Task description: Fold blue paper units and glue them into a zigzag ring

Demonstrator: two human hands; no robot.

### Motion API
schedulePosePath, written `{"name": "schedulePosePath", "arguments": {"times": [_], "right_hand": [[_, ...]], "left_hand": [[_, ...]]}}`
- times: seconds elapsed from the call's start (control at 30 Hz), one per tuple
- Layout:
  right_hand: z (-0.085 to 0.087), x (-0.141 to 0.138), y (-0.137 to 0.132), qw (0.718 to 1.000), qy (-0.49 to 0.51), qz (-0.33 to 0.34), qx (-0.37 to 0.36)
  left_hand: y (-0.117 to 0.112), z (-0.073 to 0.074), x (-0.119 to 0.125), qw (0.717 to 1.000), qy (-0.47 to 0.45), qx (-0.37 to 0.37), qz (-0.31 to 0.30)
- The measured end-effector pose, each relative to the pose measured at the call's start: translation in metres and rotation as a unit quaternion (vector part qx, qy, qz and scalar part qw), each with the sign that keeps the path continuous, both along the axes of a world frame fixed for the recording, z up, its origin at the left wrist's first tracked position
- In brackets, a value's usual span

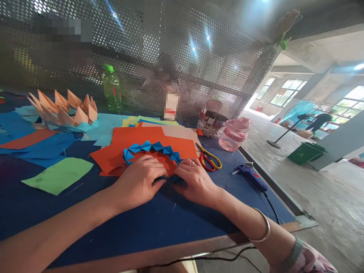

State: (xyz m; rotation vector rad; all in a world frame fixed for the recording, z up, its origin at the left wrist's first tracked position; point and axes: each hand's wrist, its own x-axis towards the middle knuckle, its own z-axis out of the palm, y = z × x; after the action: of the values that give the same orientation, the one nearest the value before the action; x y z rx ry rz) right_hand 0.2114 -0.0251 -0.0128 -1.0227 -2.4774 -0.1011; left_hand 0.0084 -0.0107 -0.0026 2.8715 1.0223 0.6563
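A blue folded-paper ring (146, 146) with a zigzag edge lies over the orange sheets at the middle of the table. My left hand (142, 181) is closed on the near left part of it, fingers curled and thumb bent inward. Opposite, my right hand (196, 182), with a ring on one finger, grips the near right part. The stretch of paper between both hands is partly hidden by the fingers. Beneath and behind the blue ring, orange paper sheets (108, 153) are spread out. Scissors (209, 158) with red and yellow handles rest just beyond my right hand.
A folded peach paper crown (64, 110) stands back left among blue sheets (48, 152); a green sheet (58, 175) lies nearer. A green-capped bottle (111, 89), woven basket (212, 123) and pink jar (234, 135) line the back. A corded glue gun (253, 178) sits right, near the table edge.
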Motion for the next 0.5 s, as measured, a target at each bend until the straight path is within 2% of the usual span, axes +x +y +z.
{"name": "schedulePosePath", "arguments": {"times": [0.23, 0.5], "right_hand": [[-0.002, -0.0007, 0.0003, 1.0, -0.007, -0.011, -0.015], [-0.0047, 0.0009, 0.0013, 1.0, 0.007, -0.015, 0.015]], "left_hand": [[0.003, -0.0004, -0.0005, 1.0, 0.006, 0.006, -0.003], [0.005, -0.0051, -0.0008, 1.0, -0.001, -0.018, 0.01]]}}
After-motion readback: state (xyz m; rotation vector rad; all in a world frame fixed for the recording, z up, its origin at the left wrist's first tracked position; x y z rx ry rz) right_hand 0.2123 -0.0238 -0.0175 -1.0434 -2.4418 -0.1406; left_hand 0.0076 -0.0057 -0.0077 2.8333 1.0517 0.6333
